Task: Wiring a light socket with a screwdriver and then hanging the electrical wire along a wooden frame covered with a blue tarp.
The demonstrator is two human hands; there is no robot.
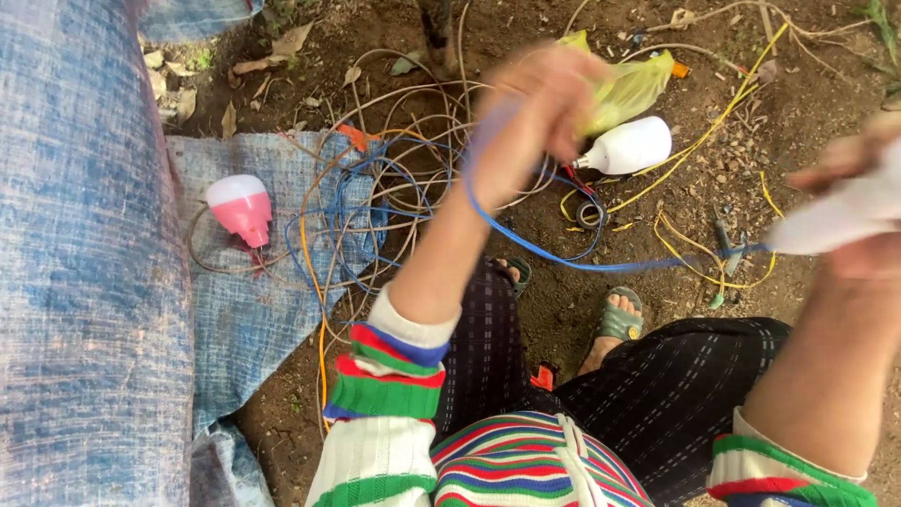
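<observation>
Blue woven tarp (94, 282) covers the ground at your left; a tangle of wires (375, 207) sprawls from its edge onto bare dirt. On the tarp lies a pink-and-white bulb (240, 207); a white bulb (627, 145) rests on the soil beside a yellow-green plastic bag (629, 86). Your left hand (537, 113) is raised, fingers curled shut around the blue wire (563, 261), which sags in a loop across to your right hand (859, 202). That hand is blurred, pinching something white; cannot tell its finger spacing. Judgement: wire is light, limp, springy; grip the insulation, not bare ends.
</observation>
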